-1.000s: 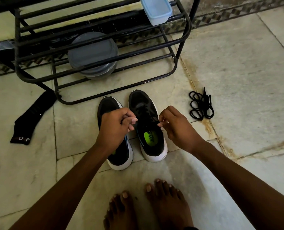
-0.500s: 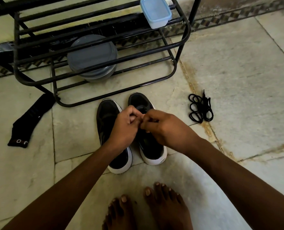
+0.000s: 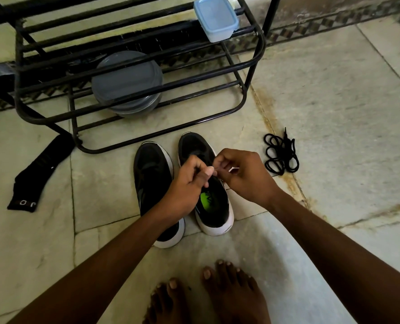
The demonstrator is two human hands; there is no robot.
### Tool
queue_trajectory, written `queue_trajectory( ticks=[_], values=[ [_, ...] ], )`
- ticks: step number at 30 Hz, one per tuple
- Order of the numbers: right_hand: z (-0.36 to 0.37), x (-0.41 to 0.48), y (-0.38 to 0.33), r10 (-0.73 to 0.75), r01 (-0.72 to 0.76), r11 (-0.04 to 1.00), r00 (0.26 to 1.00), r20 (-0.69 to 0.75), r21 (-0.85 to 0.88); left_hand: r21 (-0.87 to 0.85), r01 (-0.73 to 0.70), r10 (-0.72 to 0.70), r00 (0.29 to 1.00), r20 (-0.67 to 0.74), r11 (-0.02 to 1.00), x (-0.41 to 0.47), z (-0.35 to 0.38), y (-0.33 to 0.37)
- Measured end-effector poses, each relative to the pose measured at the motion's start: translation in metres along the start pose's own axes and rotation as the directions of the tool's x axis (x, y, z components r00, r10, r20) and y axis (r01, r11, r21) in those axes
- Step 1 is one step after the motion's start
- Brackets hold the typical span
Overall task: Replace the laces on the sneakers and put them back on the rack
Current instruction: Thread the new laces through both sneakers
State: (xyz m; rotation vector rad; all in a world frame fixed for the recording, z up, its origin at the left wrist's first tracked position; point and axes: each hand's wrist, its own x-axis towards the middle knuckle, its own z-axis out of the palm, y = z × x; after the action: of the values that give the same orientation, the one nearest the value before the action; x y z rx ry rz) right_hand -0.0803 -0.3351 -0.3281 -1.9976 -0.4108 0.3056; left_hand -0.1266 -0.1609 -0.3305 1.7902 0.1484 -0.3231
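On the pale stone floor, the left grip and right grip, fingers curled tight, pinch a thin lace over the black white-soled sneaker. Its twin sneaker stands just beside it, a coiled black lace bundle to the right, the black metal rack beyond.

Your left hand and right hand, both pinching a lace, crowd the space above the right sneaker. It and the left sneaker stand just before the rack, blocking a low reach to its bottom bar. Stacked grey containers fill the middle of the lower shelf; a blue box sits at the upper shelf's right end. On the floor, a coiled lace lies right of the sneakers and a sock left, with bare tile between.
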Motion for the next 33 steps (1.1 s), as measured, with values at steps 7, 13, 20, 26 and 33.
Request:
queue_trajectory(
  ticks=[7,13,20,26,33],
  values=[
    [-0.002,0.000,0.004,0.019,-0.046,0.977,0.991,0.131,0.208,0.003,-0.102,0.102,0.990,-0.099,0.995,-0.004,-0.004,-0.002],
    [-0.002,0.000,0.009,0.058,-0.098,0.955,0.987,0.147,0.279,0.054,-0.105,0.115,0.969,-0.221,0.993,-0.006,-0.008,-0.003],
    [0.001,0.003,0.008,0.094,-0.107,0.965,0.993,0.066,0.239,0.152,-0.168,0.208,0.929,-0.307,0.974,-0.007,-0.005,-0.005],
    [0.011,0.001,0.017,-0.045,0.045,0.999,0.997,-0.064,-0.008,-0.052,-0.133,0.113,0.952,-0.285,0.990,-0.008,-0.008,-0.005],
    [0.013,-0.003,0.014,-0.124,0.121,0.992,0.989,-0.084,-0.038,-0.135,0.021,-0.048,0.979,-0.197,0.991,-0.001,-0.011,-0.006]
  ],
)
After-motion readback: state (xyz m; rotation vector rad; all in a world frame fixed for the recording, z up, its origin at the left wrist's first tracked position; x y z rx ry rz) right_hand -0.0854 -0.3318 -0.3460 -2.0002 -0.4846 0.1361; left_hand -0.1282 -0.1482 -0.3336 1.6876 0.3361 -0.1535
